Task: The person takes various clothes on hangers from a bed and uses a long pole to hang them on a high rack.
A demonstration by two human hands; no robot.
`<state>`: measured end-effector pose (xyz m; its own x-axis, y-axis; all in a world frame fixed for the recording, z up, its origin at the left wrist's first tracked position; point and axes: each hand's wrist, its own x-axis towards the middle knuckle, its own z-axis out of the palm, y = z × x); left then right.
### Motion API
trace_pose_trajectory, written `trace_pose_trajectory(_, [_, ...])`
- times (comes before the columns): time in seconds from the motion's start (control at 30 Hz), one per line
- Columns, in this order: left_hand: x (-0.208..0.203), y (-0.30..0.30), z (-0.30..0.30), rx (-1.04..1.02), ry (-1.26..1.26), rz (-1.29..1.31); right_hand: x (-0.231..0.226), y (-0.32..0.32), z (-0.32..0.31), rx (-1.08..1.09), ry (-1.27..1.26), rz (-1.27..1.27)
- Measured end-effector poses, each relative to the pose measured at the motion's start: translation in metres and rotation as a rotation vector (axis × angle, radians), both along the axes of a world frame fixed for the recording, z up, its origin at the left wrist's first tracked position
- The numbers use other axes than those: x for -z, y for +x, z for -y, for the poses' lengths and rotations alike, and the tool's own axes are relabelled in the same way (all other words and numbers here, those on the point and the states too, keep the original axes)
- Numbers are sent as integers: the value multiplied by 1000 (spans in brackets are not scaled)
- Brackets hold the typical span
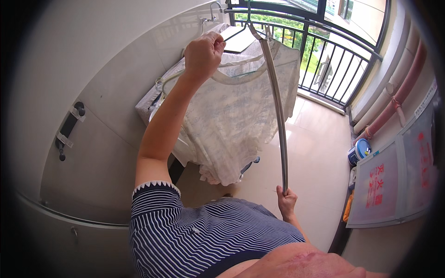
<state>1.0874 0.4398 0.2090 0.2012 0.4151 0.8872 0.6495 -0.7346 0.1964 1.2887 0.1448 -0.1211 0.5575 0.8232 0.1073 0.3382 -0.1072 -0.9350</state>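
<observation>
Closest to you, over the near part of the floor (315, 139), your striped top (218, 222) fills the lower middle. Right hand (287, 202): fingers wrapped round the lower end of a metal pole (279, 116), clamped on it. Pole runs up in front of the garment; top end sits right at the hanger's neck, can't tell if it's hooked on.

Your white patterned garment (232, 111) hangs in the air over the floor, neckline up, hem bunched at the bottom, on a dark hanger (237, 34). Left hand (204, 53) is raised at the hanger's left arm, fingertips together, pinched on it.

Off to your right, along the floor's right edge: pale box (387, 167) with red markings, then a blue-and-white bucket (358, 152) just beyond it.

Behind your left forearm: grey cover (149, 99) with a pale hanger (168, 81) near its left edge and a white board (242, 42) toward its far end. Tap (214, 13) on the wall above. Farthest out: black railing (337, 65), greenery past it.
</observation>
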Motion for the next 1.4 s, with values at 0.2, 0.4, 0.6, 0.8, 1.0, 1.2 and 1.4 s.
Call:
trace_pose_trajectory(0.2, [-1,7,4,11,21,-15,-5,-2,2,17,28,2])
trace_pose_trajectory(0.4, [-16,29,12,42,-36,-24,-2,2,1,-124,22,-321])
trace_pose_trajectory(0.6, [-59,46,-2,57,45,-29,-57,14,-16,-366,15,-533])
trace_pose_trajectory(0.8, [-104,82,27,-85,600,-60,-103,18,-53,-292,252,-480])
trace_pose_trajectory(1.0, [15,113,102,619,-206,221,-165,16,-87,-290,340,-319])
trace_pose_trajectory(1.2, [1,121,126,1009,-700,549,-231,-11,-107,-540,453,-473])
trace_pose_trajectory(1.4, [-51,87,112,1238,-718,627,-145,-35,-91,-1068,152,-602])
